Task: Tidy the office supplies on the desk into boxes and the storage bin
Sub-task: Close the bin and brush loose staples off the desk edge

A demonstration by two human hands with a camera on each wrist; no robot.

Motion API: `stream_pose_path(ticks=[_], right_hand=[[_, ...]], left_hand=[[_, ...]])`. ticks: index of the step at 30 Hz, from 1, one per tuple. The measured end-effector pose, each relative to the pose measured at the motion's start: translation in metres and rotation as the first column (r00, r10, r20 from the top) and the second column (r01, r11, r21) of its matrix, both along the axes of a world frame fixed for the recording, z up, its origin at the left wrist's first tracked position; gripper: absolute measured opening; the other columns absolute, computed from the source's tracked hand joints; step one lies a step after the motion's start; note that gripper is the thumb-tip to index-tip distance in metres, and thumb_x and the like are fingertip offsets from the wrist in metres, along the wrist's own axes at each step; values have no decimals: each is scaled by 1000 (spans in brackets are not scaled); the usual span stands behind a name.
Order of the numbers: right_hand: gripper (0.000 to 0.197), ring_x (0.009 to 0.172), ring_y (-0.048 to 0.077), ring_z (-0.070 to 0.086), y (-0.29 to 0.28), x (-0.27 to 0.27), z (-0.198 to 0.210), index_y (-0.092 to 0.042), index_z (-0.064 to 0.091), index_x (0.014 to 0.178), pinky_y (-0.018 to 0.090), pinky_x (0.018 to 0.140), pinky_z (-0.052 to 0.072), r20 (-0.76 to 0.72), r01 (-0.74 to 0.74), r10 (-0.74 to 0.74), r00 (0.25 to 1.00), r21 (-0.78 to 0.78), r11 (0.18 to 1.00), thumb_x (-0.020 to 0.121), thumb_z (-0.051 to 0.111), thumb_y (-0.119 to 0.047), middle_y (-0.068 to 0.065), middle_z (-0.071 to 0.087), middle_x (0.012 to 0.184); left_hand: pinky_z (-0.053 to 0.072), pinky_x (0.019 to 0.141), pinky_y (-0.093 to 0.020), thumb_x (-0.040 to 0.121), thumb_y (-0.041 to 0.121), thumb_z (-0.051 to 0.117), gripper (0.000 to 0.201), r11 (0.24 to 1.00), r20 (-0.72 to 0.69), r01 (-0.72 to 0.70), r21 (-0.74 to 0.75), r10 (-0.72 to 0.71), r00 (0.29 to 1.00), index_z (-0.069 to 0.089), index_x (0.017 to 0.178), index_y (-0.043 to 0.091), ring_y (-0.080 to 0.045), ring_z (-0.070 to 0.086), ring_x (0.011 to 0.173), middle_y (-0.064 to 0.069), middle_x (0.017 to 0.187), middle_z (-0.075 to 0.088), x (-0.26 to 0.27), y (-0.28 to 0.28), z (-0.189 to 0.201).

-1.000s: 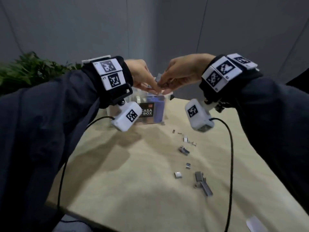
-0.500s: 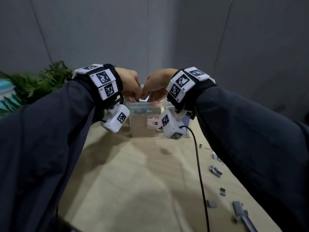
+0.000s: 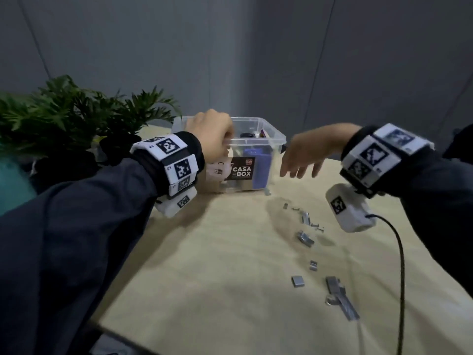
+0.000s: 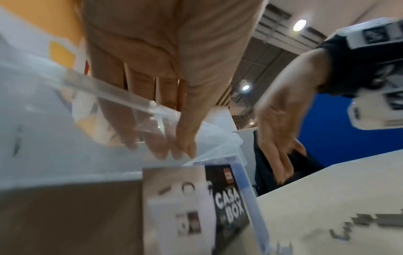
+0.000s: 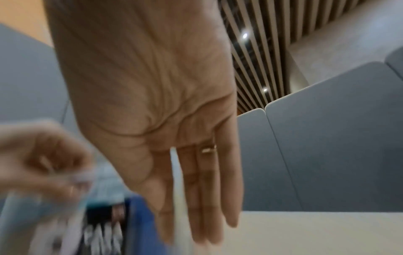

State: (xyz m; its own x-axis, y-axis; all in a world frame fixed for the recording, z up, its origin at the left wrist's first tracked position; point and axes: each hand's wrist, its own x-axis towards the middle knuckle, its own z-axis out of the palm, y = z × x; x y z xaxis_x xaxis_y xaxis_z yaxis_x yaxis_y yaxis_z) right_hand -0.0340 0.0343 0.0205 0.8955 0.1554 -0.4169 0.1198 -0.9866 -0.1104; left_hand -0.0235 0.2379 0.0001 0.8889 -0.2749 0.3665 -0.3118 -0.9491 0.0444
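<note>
The left hand [image 3: 213,135] reaches over the near rim of the clear storage bin [image 3: 268,134], its straight fingers [image 4: 161,145] dipping inside and holding nothing that shows. The right hand [image 3: 311,152] hovers just right of the bin, palm down, fingers loosely extended and empty. Below and toward the person from the right hand, loose staple strips [image 3: 305,238] lie scattered on the bench [image 3: 217,278]. Inside the bin, beside the left hand, stands a blue box [image 3: 257,167].
</note>
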Motion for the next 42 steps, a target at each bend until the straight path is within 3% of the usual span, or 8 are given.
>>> stream_pose_path(ticks=[8,15,18,23,27,31,37,42], right_hand=[[55,142,25,33,7,10,-48,-22,24,156,34,116,24,-97,-244,224,970,-328,913,104,37,-10,8,30,158],[43,136,30,41,4,-8,-61,-3,37,147,29,103,33,-202,-304,236,951,-447,841,106,33,-15,16,40,151],[42,106,28,53,6,-35,-68,0,51,135,31,92,39,-204,-357,293,934,-491,795,107,31,-23,13,56,136],[35,88,25,51,7,-74,-68,0,55,131,30,71,39,-252,-359,272,929,-431,828,103,38,-12,18,61,127],[47,112,28,60,-24,-77,-42,-11,37,149,36,91,48,-52,-168,159,986,-318,933,102,36,-9,11,49,143],[49,126,28,48,-42,-82,-54,-21,51,138,43,105,41,-109,-269,245,963,-380,885,94,39,-3,7,45,144],[47,115,30,52,-41,-132,-62,-14,46,138,43,96,45,-152,-440,414,898,-357,824,94,38,1,6,44,136],[74,104,17,65,-51,-148,-46,-25,45,134,36,88,52,-67,-232,223,972,-206,950,73,82,-46,-4,58,121]], left_hand=[[39,73,-32,79,18,76,16,998,16,-53,-28,54,998,62,84,23,-35,60,99,-10,101,66,15,-3,18],[38,68,-33,81,5,64,16,988,-12,-74,136,76,997,55,79,19,-33,54,84,-10,92,59,1,-17,4],[43,72,-37,83,13,66,15,985,-31,-32,171,37,999,64,98,11,-35,60,92,-14,103,63,-7,-35,13],[46,77,-38,88,17,56,21,970,116,243,14,-243,963,63,106,9,-33,58,102,-10,107,62,-25,-69,7],[48,87,-37,90,7,45,29,934,-215,343,101,-316,924,68,109,5,-31,60,103,-11,109,68,-28,-83,-19],[45,100,-37,94,6,46,47,875,-692,436,212,-181,698,44,141,9,-28,54,119,-9,136,52,-42,-93,-43],[35,108,-43,93,4,42,50,785,-726,547,289,-193,660,37,142,6,-31,42,130,-18,146,40,-73,-100,-68],[47,95,-42,86,34,65,46,748,-709,620,238,-302,637,54,124,11,-27,55,109,-10,125,55,-95,-96,-67]])
